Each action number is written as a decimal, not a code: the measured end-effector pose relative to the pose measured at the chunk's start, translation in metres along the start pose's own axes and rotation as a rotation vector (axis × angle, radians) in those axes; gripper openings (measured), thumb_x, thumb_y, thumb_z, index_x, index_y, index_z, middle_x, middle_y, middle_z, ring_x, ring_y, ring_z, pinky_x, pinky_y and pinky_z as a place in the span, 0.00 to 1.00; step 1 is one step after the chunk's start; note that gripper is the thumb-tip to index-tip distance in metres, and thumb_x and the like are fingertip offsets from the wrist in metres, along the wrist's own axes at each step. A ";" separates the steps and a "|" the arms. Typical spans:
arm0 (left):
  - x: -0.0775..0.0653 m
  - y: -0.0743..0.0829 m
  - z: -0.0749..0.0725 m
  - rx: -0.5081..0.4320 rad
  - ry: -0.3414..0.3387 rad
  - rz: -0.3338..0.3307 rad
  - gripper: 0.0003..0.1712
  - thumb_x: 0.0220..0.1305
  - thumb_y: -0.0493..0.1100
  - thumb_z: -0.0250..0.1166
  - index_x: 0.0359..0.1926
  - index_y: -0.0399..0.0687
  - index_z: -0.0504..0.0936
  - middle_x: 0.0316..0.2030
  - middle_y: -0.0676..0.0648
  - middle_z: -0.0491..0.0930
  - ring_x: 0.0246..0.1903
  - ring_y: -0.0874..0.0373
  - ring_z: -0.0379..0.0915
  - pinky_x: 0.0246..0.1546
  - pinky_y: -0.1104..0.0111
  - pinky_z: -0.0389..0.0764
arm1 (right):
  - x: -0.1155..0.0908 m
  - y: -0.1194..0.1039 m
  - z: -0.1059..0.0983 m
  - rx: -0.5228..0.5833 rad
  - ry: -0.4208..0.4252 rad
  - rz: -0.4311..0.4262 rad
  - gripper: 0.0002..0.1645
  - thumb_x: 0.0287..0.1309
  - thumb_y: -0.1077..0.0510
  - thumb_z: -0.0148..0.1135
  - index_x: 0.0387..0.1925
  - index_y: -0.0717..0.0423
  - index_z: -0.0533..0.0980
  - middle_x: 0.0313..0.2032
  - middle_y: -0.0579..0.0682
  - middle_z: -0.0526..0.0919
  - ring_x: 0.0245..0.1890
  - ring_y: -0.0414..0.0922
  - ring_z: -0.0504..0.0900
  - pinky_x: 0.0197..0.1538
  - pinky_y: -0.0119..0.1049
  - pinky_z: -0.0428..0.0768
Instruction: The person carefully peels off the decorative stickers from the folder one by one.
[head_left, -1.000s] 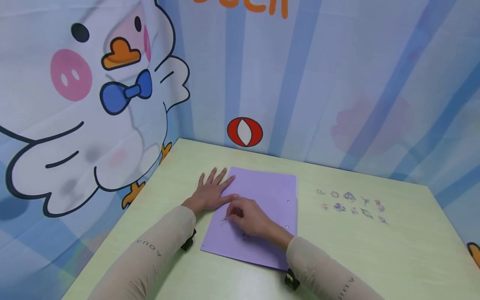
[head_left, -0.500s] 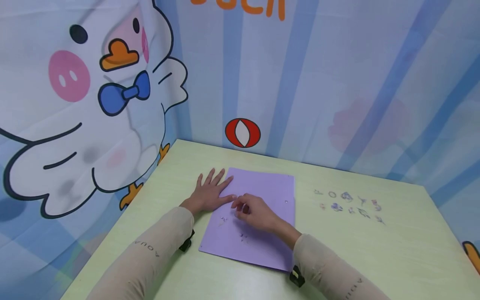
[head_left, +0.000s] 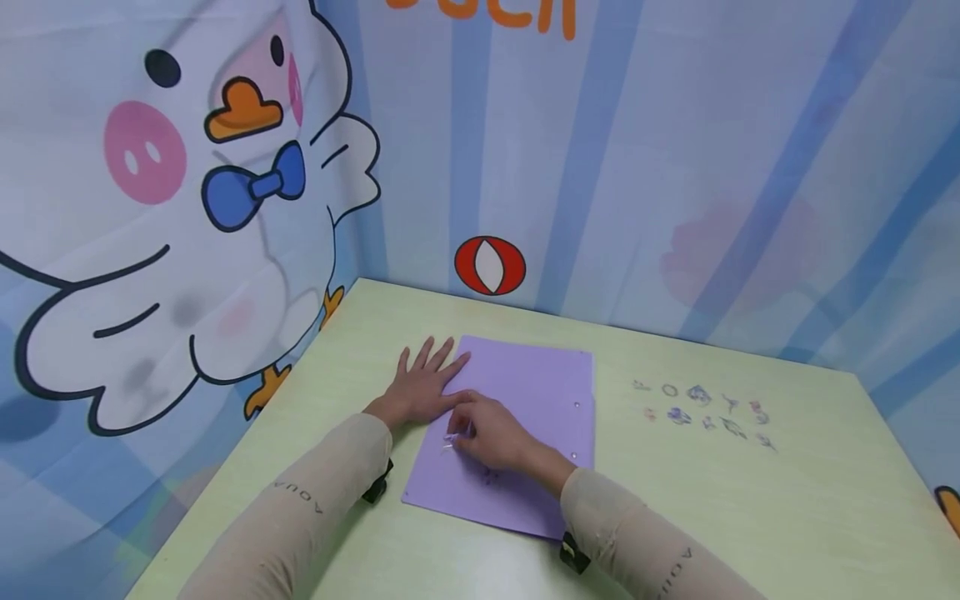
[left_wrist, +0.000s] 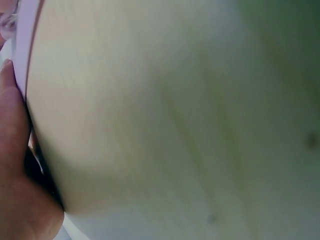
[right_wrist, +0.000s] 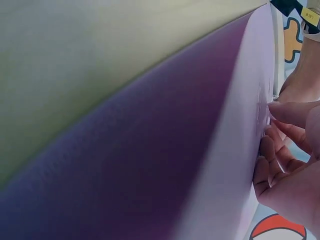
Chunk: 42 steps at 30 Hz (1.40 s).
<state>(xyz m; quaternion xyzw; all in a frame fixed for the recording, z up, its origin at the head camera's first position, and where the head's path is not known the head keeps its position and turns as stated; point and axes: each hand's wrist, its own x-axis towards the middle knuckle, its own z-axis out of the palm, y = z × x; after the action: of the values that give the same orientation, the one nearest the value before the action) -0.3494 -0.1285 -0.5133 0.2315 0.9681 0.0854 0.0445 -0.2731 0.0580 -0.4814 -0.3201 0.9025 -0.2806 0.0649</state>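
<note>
A flat purple board (head_left: 528, 375) lies on the table. My left hand (head_left: 417, 390) rests with fingers spread across its left edge, partly on the table. Over the board's left half, my right hand (head_left: 491, 432) curls its fingers, thumb and index meeting at a small shiny clear sticker (head_left: 448, 442). In the right wrist view, those fingertips (right_wrist: 274, 109) come together against the board's surface; the sticker is mostly hidden there. Another small cluster of dark marks (head_left: 490, 477) sits on the board below the right hand.
Two rows of small clear stickers (head_left: 699, 395) lie on the table (head_left: 720, 517) to the right. Two small shiny dots (head_left: 577, 404) mark the board's right side. A printed cloth backdrop (head_left: 637, 167) rises behind the table and along its left.
My right hand lifted slightly off the sticker half a second ago, uncovering it, and has come back down and left onto it. The left hand stays in place.
</note>
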 end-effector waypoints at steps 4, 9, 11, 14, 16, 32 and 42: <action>0.002 0.001 0.000 -0.011 0.002 -0.010 0.46 0.77 0.74 0.46 0.86 0.62 0.51 0.86 0.45 0.39 0.83 0.37 0.27 0.76 0.31 0.34 | 0.000 0.000 -0.001 0.062 0.006 0.021 0.06 0.64 0.67 0.72 0.38 0.53 0.82 0.42 0.48 0.84 0.37 0.41 0.80 0.45 0.38 0.79; 0.002 0.002 -0.001 -0.031 -0.005 -0.024 0.47 0.76 0.75 0.46 0.86 0.63 0.51 0.86 0.45 0.39 0.83 0.37 0.26 0.76 0.32 0.33 | -0.002 0.001 -0.003 0.095 0.010 0.030 0.06 0.67 0.67 0.68 0.42 0.56 0.82 0.32 0.42 0.81 0.33 0.38 0.77 0.41 0.35 0.77; 0.001 0.002 0.000 -0.035 -0.006 -0.026 0.47 0.76 0.75 0.47 0.86 0.63 0.51 0.86 0.45 0.39 0.83 0.37 0.26 0.76 0.32 0.34 | -0.004 0.001 -0.005 0.098 0.013 0.028 0.05 0.67 0.66 0.68 0.43 0.56 0.83 0.32 0.42 0.81 0.34 0.38 0.77 0.41 0.34 0.78; 0.001 0.002 0.000 -0.033 -0.007 -0.022 0.47 0.76 0.74 0.47 0.86 0.62 0.51 0.86 0.45 0.39 0.83 0.37 0.26 0.76 0.32 0.34 | -0.009 0.001 -0.012 0.112 0.022 0.016 0.05 0.67 0.67 0.68 0.40 0.56 0.84 0.33 0.43 0.84 0.35 0.38 0.79 0.43 0.35 0.79; 0.000 0.002 0.000 -0.020 -0.003 -0.020 0.47 0.76 0.75 0.46 0.86 0.63 0.51 0.86 0.45 0.39 0.83 0.37 0.26 0.76 0.32 0.35 | -0.013 0.003 -0.020 0.120 0.033 0.011 0.05 0.67 0.67 0.68 0.39 0.55 0.85 0.34 0.43 0.83 0.36 0.39 0.80 0.43 0.36 0.80; -0.001 0.005 -0.005 -0.071 -0.008 -0.031 0.49 0.74 0.76 0.47 0.86 0.62 0.52 0.86 0.45 0.39 0.83 0.38 0.25 0.76 0.33 0.31 | -0.069 0.058 -0.136 0.178 0.174 0.157 0.06 0.73 0.57 0.67 0.45 0.53 0.87 0.42 0.50 0.89 0.43 0.48 0.84 0.50 0.45 0.83; -0.001 0.005 -0.006 -0.096 -0.023 -0.026 0.49 0.75 0.75 0.48 0.86 0.61 0.51 0.86 0.44 0.38 0.83 0.37 0.24 0.76 0.33 0.30 | -0.114 0.095 -0.159 0.215 0.308 0.266 0.16 0.75 0.58 0.65 0.58 0.60 0.82 0.47 0.57 0.88 0.48 0.56 0.85 0.47 0.38 0.83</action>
<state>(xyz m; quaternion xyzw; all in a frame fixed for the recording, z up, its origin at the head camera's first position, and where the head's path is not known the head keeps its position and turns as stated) -0.3476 -0.1256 -0.5064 0.2175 0.9652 0.1285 0.0676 -0.2816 0.2626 -0.4077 -0.1431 0.9009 -0.4098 -0.0035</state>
